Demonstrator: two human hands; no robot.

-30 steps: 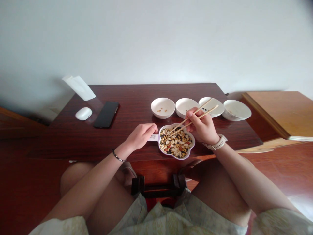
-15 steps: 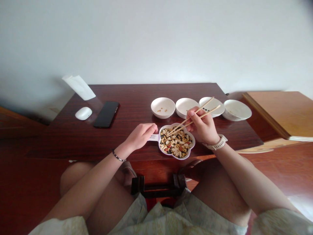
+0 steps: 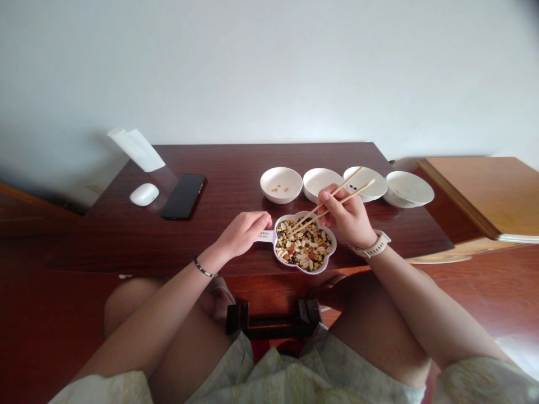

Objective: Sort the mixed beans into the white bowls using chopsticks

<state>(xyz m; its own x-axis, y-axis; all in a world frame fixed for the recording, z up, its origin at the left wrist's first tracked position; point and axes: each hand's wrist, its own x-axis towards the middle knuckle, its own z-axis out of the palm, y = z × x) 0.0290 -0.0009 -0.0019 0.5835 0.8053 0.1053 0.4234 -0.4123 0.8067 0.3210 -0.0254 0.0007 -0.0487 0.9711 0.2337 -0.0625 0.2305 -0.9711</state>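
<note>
My left hand (image 3: pixel 244 233) is closed on the handle of a flower-shaped bowl (image 3: pixel 332 259) at the table's front edge. The bowl is full of mixed peanuts, yellow kernels and dark beans. A pair of wooden chopsticks (image 3: pixel 354 193) is pinched in my right hand (image 3: pixel 345 216), above the bowl's right rim. Their tips reach into the mix on the bowl's left side; whether they grip a piece I cannot tell. Behind stand a white bowl (image 3: pixel 281 177) with a few light pieces, a second white bowl (image 3: pixel 322 179) partly hidden by my hand, and a third white bowl (image 3: pixel 377 188) holding dark beans.
At the row's right end stands a wider white bowl (image 3: pixel 409 185). A black phone (image 3: pixel 184 196), a white rounded case (image 3: pixel 144 194) and a white tissue pack (image 3: pixel 137 150) lie on the left of the dark table (image 3: pixel 227 168). A wooden cabinet (image 3: pixel 480 188) stands at the right.
My right hand and the chopsticks' back ends have shifted slightly left, while the tips stay in the mix. My left hand has kept its place on the handle.
</note>
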